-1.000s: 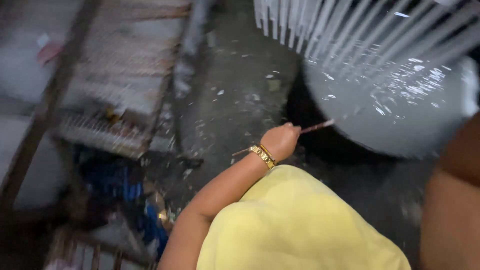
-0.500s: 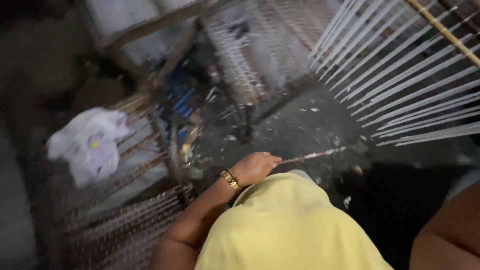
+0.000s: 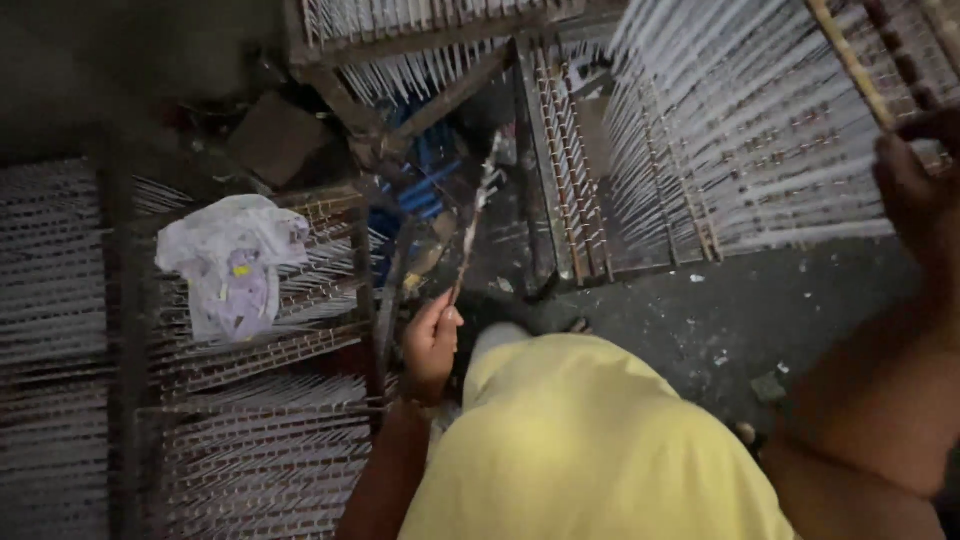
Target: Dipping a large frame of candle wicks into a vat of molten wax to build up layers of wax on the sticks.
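Head view showed a yellow garment (image 3: 590,440) nearest the camera, filling the near centre.

Left hand (image 3: 432,345) was closed around the lower end of a thin stick (image 3: 470,230). The stick rose from the fist toward the far side, its pale tip near the gap between the racks.

Right hand (image 3: 915,190) was raised at the right edge against a rack of thin white rods (image 3: 740,140), beside its wooden rail. Whether it gripped the rail could not be told, as the hand lay in shadow.

Step in hand, by judgement: the stick was being carried or worked among the racks. A further move with it would call for keeping the tip clear of the close-set rods on either side.

Dark floor (image 3: 700,310) lay to the right, flecked with pale scraps.

A crumpled white plastic bag (image 3: 235,260), with faint purple and yellow print, lay on a rack (image 3: 250,450) to the left. Beyond it sat a flat brown board (image 3: 275,135) and some blue items (image 3: 420,190). No signs were visible.
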